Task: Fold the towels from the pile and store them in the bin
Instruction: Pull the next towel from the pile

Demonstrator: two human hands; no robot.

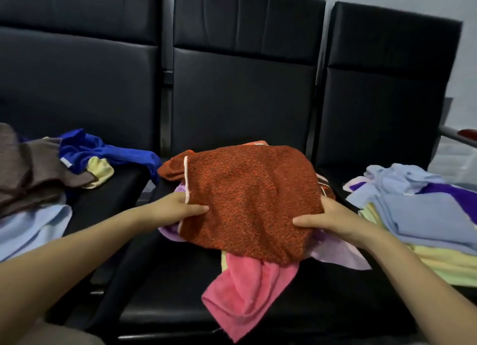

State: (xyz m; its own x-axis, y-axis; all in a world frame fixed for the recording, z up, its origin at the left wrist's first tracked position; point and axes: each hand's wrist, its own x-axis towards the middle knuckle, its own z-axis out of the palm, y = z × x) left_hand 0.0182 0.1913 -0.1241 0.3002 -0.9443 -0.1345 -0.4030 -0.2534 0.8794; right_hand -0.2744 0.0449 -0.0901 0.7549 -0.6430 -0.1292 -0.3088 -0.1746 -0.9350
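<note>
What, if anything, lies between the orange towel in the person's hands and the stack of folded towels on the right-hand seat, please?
Nothing visible does. The left hand and right hand grip the orange towel by its sides over the middle seat, and only a bare strip of black seat separates it from the folded stack. No bin is plainly visible.

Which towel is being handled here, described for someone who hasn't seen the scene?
On the middle black seat, atop a loose heap, lies the rust-orange towel, held by the left hand and right hand. It alone is coarse and speckled, with a white edge.
</note>
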